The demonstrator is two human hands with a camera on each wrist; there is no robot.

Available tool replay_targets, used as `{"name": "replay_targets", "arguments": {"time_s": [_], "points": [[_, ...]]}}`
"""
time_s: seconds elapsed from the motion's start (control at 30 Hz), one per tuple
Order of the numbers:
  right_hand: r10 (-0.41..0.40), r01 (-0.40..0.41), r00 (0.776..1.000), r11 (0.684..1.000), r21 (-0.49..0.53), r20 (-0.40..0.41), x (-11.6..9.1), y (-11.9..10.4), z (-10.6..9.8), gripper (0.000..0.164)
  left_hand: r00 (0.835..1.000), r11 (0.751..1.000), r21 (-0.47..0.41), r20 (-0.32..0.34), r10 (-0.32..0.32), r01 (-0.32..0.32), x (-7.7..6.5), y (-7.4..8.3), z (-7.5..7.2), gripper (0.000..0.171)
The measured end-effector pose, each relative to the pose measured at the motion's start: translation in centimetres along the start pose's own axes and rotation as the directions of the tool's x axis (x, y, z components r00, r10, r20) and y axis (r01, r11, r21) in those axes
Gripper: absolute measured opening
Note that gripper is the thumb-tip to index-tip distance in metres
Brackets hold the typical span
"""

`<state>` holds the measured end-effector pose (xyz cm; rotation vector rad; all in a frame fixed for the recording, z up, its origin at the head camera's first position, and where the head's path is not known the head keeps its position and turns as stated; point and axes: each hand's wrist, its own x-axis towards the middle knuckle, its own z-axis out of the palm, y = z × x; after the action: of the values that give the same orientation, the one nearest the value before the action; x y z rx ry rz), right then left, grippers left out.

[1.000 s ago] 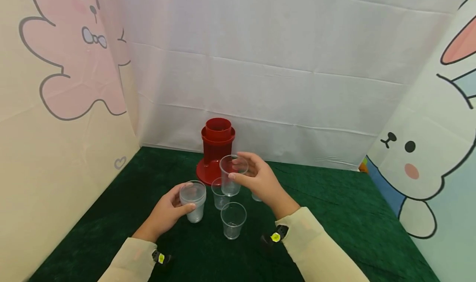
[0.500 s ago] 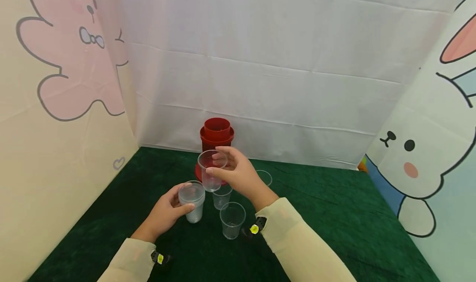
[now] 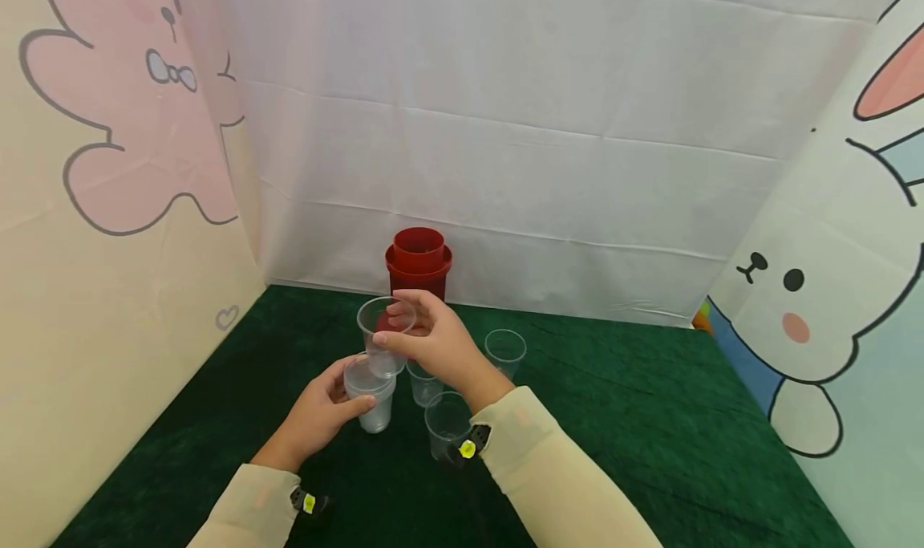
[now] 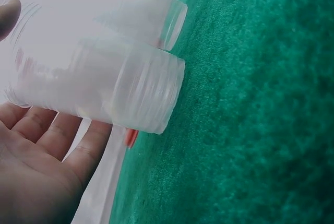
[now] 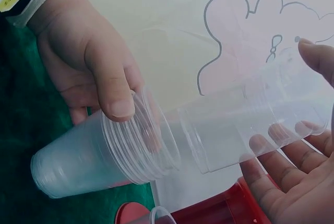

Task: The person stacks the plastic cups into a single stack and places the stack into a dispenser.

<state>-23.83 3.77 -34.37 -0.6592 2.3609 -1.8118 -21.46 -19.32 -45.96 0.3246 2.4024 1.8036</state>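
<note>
My left hand (image 3: 318, 416) grips a stack of nested clear plastic cups (image 3: 374, 412) upright over the green cloth; its thumb lies along the near side. In the left wrist view several rims or bases of the stack (image 4: 146, 91) show as close ridges. My right hand (image 3: 447, 351) holds a single clear plastic cup (image 3: 384, 363) between thumb and fingers. That cup's base is at the mouth of the stack. In the right wrist view the cup (image 5: 222, 135) points base-first at the stack's rims (image 5: 133, 145); whether they touch is hard to tell.
Clear cups stand singly on the cloth: one behind (image 3: 424, 389), one nearer (image 3: 443, 420) and partly covered by the right wrist, one to the right (image 3: 507, 346). A red tiered plastic stand (image 3: 419, 267) stands near the white back curtain (image 3: 505, 171).
My right hand has carried its cup leftward from above the standing cups to the mouth of the stack. The left hand has stayed in place, holding the stack.
</note>
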Motion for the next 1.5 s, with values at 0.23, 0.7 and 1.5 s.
{"name": "replay_targets", "arguments": {"time_s": [0.23, 0.7, 1.5], "points": [[-0.006, 0.005, 1.0, 1.0, 0.02, 0.015, 0.4, 0.2, 0.7, 0.063, 1.0, 1.0, 0.004, 0.005, 0.005, -0.005, -0.1, 0.0, -0.1, 0.075], [0.011, -0.012, 0.999, 1.0, 0.02, 0.042, 0.3, 0.8, 1.9, 0.061, 1.0, 1.0, -0.007, 0.009, -0.005, 0.005, 0.1, -0.1, 0.0, 0.077], [0.065, -0.059, 0.996, 0.991, -0.118, 0.053, -0.2, 3.2, 2.8, 0.064, 0.999, 0.999, 0.004, 0.004, 0.032, -0.032, -0.1, -0.2, 0.1, 0.067]]}}
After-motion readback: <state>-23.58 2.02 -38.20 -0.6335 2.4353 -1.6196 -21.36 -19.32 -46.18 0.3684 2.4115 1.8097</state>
